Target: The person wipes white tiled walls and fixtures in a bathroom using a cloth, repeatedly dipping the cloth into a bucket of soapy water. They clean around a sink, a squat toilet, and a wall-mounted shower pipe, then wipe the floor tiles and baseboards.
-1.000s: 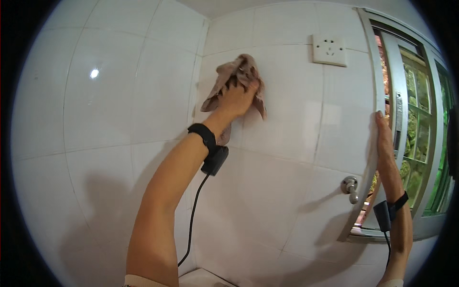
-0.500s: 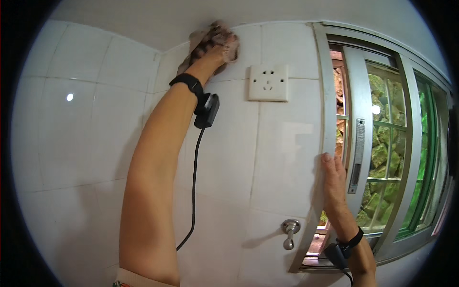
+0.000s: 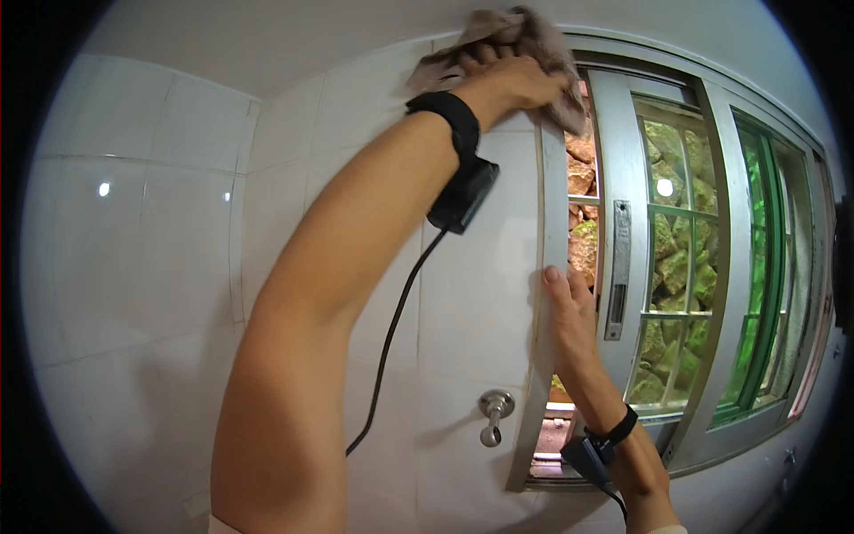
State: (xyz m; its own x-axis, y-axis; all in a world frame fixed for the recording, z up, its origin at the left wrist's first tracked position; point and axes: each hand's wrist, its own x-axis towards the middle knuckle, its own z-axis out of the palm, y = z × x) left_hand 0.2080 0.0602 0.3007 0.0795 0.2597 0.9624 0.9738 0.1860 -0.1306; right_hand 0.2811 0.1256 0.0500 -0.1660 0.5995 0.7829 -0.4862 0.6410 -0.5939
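Observation:
My left hand (image 3: 516, 82) is raised to the top of the tiled wall, by the upper left corner of the window. Under its bent fingers is a brownish-grey cloth (image 3: 559, 55), bunched and pressed against the wall and frame. Lower down, my right hand (image 3: 574, 325) grips the left upright of the metal window frame (image 3: 553, 196). Its thumb lies along the wall side and the other fingers are partly hidden in the opening. Both wrists wear black straps with a small black device; a black cable (image 3: 389, 334) hangs from the left one.
A metal hook-like fitting (image 3: 494, 416) sticks out of the tiles left of the window. Sliding window panels (image 3: 614, 116) with bars fill the right side, with mossy stones behind them. Tiled walls (image 3: 107, 258) meet in a corner at left, and the ceiling (image 3: 338, 36) is close above.
My left hand has swept the cloth rightward along the wall top to the window corner. The wall socket is now hidden behind my left arm. My right hand stays on the frame as the view shifts.

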